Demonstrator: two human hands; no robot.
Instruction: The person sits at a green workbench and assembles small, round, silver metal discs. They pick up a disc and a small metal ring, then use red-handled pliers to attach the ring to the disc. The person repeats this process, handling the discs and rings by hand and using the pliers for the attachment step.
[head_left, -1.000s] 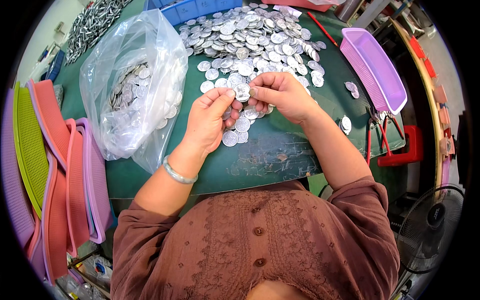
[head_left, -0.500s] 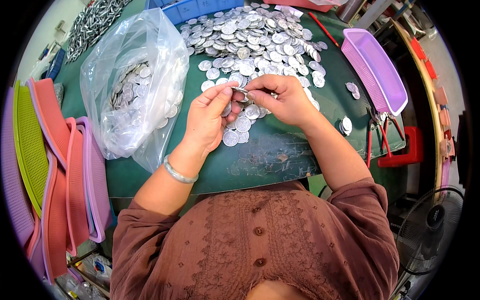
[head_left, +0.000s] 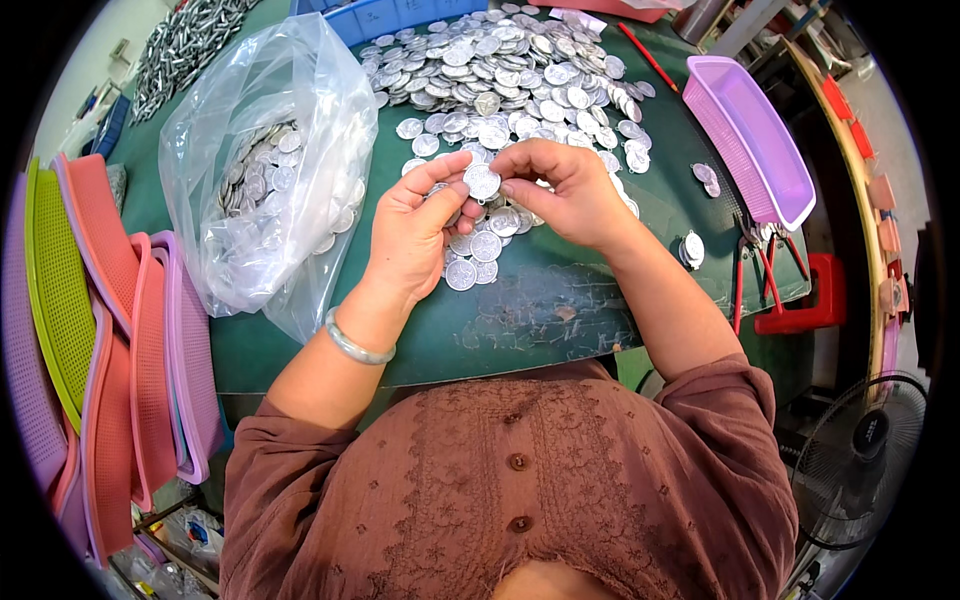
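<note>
Between my two hands a round silver medallion (head_left: pixel 482 182) faces up, its flat side showing. My left hand (head_left: pixel 420 215) pinches its left edge between thumb and fingertips; more silver discs seem to lie against those fingers, partly hidden. The thumb and forefinger of my right hand (head_left: pixel 560 190) are closed at the medallion's right edge. Just below my fingers lie several loose medallions (head_left: pixel 486 246) on the green table. Beyond my hands spreads a large heap of the same medallions (head_left: pixel 500 75). To the left, a clear plastic bag (head_left: pixel 330 90) holds more of them.
On the right stand a purple basket (head_left: pixel 708 100), red-handled pliers (head_left: pixel 739 280) and a few separate medallions (head_left: pixel 691 250). A red pen-like stick (head_left: pixel 648 57) lies farther back. Stacked plastic baskets (head_left: pixel 110 240) crowd the left edge. A blue bin (head_left: pixel 400 14) and metal parts (head_left: pixel 185 55) sit behind.
The medallion between my fingers has turned from edge-on to its flat face showing. My hands have stayed in nearly the same place.
</note>
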